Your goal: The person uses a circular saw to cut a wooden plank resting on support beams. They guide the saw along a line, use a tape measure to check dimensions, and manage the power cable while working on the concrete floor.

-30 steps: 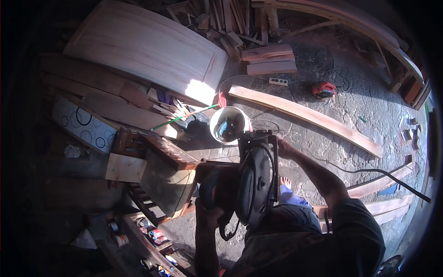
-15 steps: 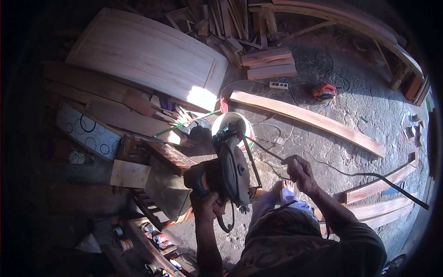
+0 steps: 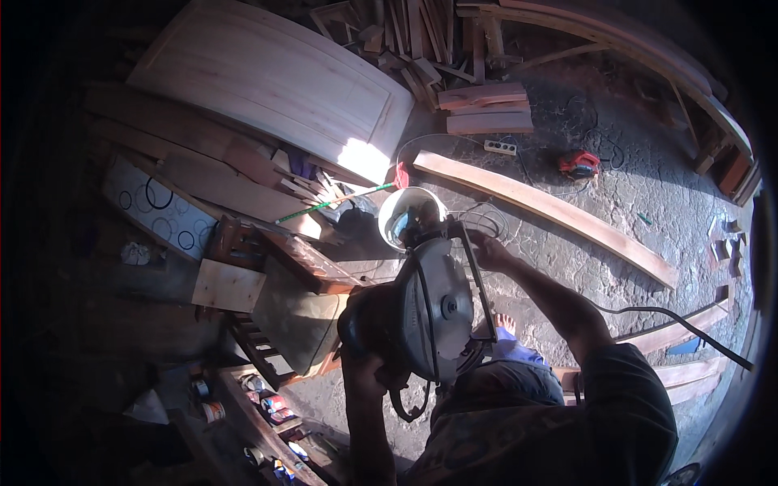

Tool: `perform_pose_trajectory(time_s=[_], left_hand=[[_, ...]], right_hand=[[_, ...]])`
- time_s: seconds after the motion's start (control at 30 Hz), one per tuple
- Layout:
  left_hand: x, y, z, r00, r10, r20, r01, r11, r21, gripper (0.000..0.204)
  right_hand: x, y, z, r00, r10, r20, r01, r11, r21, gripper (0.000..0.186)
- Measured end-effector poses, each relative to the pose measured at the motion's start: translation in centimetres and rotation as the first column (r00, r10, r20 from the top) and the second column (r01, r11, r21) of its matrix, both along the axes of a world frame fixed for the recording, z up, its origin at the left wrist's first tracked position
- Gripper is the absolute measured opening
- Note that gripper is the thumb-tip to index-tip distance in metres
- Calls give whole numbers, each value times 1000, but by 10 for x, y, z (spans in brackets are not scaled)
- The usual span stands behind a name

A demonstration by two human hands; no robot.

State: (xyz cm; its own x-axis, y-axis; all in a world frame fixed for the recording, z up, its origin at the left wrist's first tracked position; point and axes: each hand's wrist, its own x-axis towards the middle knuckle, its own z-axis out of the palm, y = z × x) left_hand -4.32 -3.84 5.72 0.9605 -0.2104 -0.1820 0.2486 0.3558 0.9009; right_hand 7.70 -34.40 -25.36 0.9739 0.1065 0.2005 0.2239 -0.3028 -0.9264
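A dark circular saw (image 3: 438,304) is held up in front of me, tilted, with its round blade guard and narrow base plate edge showing. My left hand (image 3: 366,373) is wrapped round its rear handle, and the saw's cord loops down below. My right hand (image 3: 489,253) is beside the front end of the base plate, fingers curled in and partly hidden behind it. What those fingers grip cannot be made out. A dark cord (image 3: 668,314) runs behind my right forearm toward the right. Beyond the saw's front stands a white bucket (image 3: 387,215).
A long plank (image 3: 543,211) lies on the concrete floor, with a red power tool (image 3: 579,164) and a power strip (image 3: 500,147) behind it. A large wooden panel (image 3: 275,81) leans at the far left. Wooden furniture parts (image 3: 304,263) and cans (image 3: 275,403) are on my left; curved boards (image 3: 681,324) lie right.
My right hand has moved forward and left, from holding the cord out to the side to the saw's front. The saw has shifted right and turned, showing more of its guard.
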Motion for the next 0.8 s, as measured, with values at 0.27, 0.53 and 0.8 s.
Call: perform_pose_trajectory(time_s=[0.27, 0.53, 0.8], left_hand=[[26, 10, -20, 985, 133, -111, -136, 991, -19, 15], [51, 2, -30, 872, 331, -360, -436, 860, -267, 10], [47, 22, -78, 839, 386, -383, -507, 810, -294, 15]], right_hand=[[-160, 130, 93, 799, 589, 119, -588, 807, -47, 75], [-123, 139, 88, 997, -26, -74, 48, 949, 312, 68], [-152, 152, 63, 882, 453, -130, -311, 767, 562, 32]])
